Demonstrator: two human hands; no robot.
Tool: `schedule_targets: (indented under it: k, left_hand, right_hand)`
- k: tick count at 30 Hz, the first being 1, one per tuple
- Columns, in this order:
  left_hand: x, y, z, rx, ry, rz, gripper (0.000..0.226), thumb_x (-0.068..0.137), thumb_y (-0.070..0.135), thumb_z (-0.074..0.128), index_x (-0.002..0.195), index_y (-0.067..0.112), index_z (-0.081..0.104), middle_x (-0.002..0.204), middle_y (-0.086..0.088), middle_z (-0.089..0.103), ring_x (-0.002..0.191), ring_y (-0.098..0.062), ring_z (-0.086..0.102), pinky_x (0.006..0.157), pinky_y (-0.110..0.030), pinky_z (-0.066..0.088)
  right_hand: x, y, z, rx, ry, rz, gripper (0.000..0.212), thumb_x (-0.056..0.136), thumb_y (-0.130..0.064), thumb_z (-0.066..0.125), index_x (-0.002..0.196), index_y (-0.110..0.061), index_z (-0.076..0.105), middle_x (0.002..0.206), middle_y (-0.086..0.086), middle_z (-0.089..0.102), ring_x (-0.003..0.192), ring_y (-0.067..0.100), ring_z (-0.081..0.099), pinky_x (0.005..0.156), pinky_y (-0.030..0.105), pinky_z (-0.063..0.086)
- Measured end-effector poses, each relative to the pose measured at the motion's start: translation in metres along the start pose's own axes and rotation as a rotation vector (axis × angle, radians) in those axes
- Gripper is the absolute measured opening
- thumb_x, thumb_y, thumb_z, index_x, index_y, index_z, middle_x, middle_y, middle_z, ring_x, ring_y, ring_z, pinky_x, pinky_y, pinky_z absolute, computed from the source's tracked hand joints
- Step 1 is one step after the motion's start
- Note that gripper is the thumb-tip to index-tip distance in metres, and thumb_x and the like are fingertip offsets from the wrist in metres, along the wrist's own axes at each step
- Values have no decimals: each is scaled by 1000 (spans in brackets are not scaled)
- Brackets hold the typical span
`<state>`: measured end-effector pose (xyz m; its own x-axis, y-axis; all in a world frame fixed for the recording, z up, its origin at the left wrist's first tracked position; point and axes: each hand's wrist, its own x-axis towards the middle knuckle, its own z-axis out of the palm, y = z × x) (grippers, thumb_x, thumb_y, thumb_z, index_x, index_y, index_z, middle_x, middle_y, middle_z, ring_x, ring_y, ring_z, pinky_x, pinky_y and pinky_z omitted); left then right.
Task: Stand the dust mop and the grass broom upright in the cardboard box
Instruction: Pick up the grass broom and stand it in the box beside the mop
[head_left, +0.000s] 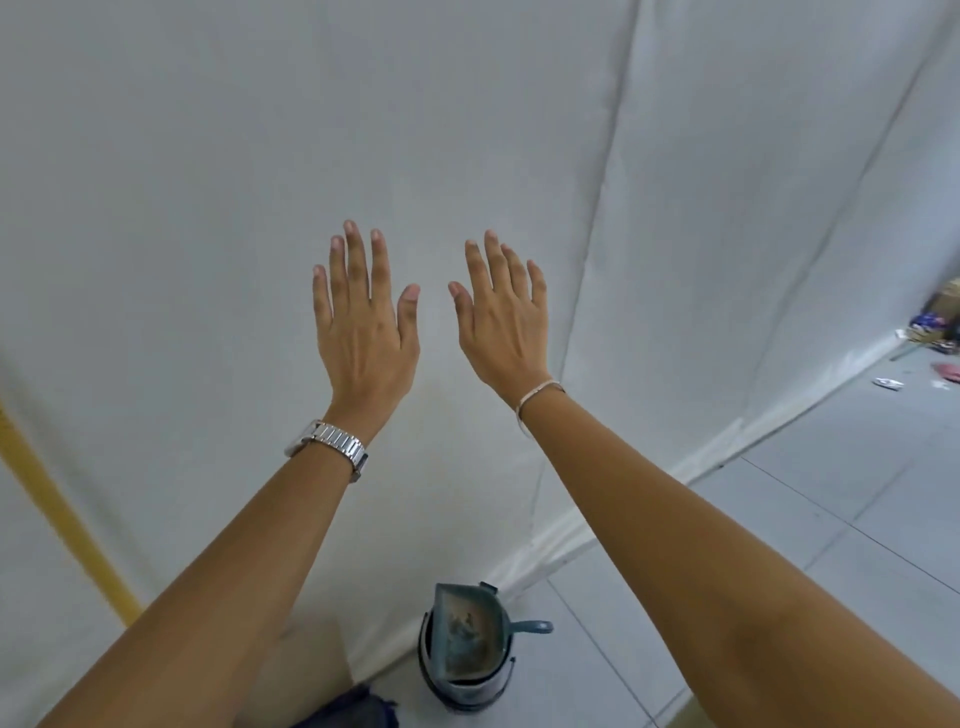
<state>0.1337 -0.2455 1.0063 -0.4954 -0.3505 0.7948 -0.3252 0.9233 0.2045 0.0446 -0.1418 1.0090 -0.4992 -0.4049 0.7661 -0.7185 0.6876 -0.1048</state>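
Both hands, left hand (363, 317) and right hand (501, 317), are raised empty with fingers spread, probably a start or finish gesture; a yellow handle (62, 512) leans at 9 o'clock, the cardboard box (306, 670) sits at 6 o'clock

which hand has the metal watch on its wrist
The left hand: a silver link watch sits on its wrist. The right hand wears only a thin pale bracelet. Both hands are open and empty.

matt white cloth backdrop (208, 156); glossy metal-link watch (332, 446); smooth pale floor tiles (857, 519); matt blue-grey plastic dustpan (467, 631).
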Motion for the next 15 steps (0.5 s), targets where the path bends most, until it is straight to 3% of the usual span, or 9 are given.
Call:
schedule_targets:
  k: [7, 11, 15]
  left_hand:
    - [-65, 116, 111, -78, -171, -69, 58, 98, 40, 17, 147, 11, 13, 157, -15, 11, 145, -27, 8, 117, -43, 5]
    - [-138, 160, 181, -108, -326, -168, 55, 99, 40, 20, 148, 17, 9, 158, -11, 6, 146, -23, 3, 117, -40, -2]
    - [-217, 171, 244, -90, -497, -140, 56, 98, 40, 18, 148, 15, 11, 158, -11, 6, 145, -23, 3, 118, -39, -1]
  right_hand:
    - [-76, 160, 21, 39, -106, 55, 47, 98, -34, 35, 139, -11, 35, 149, 13, 36, 136, 31, 34, 109, 47, 28]
    - [-144, 234, 62, 18, -314, 56, 48, 98, -35, 34, 139, -11, 34, 147, 13, 40, 136, 30, 34, 110, 47, 25]
    - [-220, 284, 114, 33, -489, 47, 47, 98, -35, 34, 140, -13, 33, 146, 11, 41, 136, 29, 35, 111, 46, 24]
